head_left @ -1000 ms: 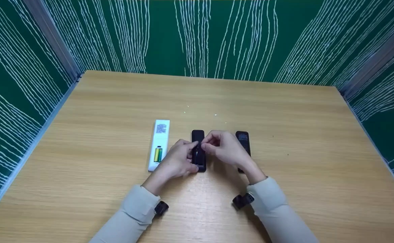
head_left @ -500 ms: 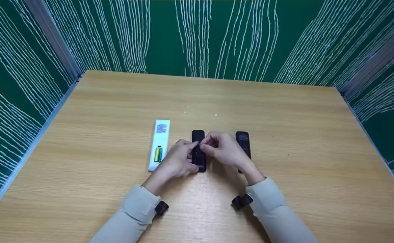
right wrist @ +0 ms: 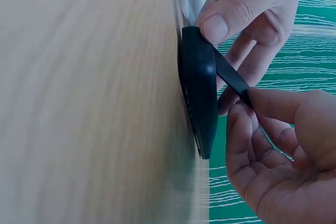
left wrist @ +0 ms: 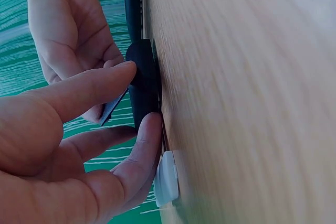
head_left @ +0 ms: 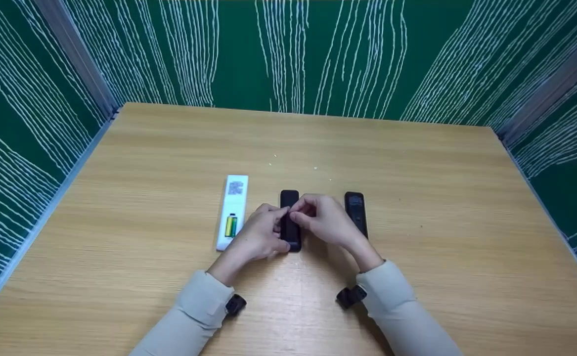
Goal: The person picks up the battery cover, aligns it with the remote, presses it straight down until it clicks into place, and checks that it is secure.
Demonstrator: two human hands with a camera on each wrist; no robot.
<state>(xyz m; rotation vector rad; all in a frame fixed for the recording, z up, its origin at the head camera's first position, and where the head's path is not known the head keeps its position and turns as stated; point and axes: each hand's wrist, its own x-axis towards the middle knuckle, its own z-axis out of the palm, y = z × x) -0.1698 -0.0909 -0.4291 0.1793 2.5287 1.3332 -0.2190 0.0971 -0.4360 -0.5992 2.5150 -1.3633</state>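
The middle black remote lies on the surface, gripped by your left hand; your right hand pinches a thin black piece slanting up beside it.

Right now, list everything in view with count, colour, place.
Wooden table: one, tan, central.
Long white remote: one, white, table left.
Cylindrical batteries: two, yellow-green, in the white remote.
Slim middle remote: one, black, table centre.
Thin flat cover: one, black, at the middle remote.
Slim right remote: one, black, table right.
Tiny specks: several, pale, beyond remotes.
Striped walls: three, green, around table.
Upright posts: two, grey, back corners.
Sleeves: two, pale, lower edge.
Wrist devices: two, black, beside sleeves.
Left hand: one, gripping the middle remote.
Right hand: one, pinching the cover.
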